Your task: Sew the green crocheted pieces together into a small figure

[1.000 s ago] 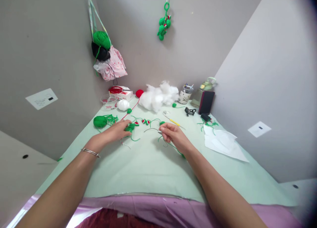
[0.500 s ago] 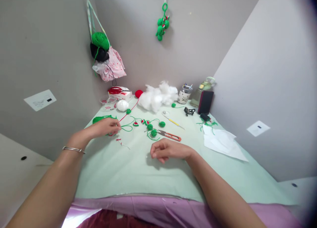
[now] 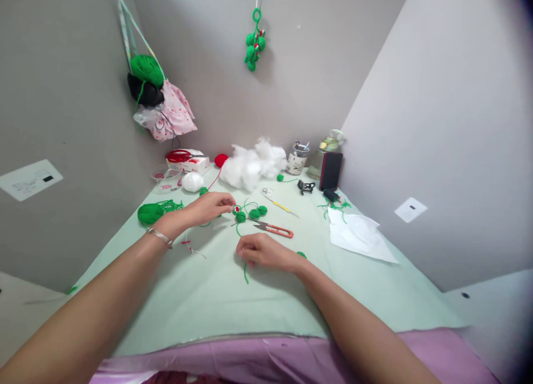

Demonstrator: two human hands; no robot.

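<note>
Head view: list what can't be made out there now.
In the head view:
Right hand: curled fingers hide whether they pinch the yarn.
Left hand: contact with the red piece too small to tell.
Green bit: partly behind the right wrist.
Bottle: partly behind the phone.
Left wall plate: markings too small.
Red cloth: cut by the bottom edge.

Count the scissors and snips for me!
2: red-handled scissors on the box at the back, and orange snips on the table beyond the right hand. More could be hidden.
</note>
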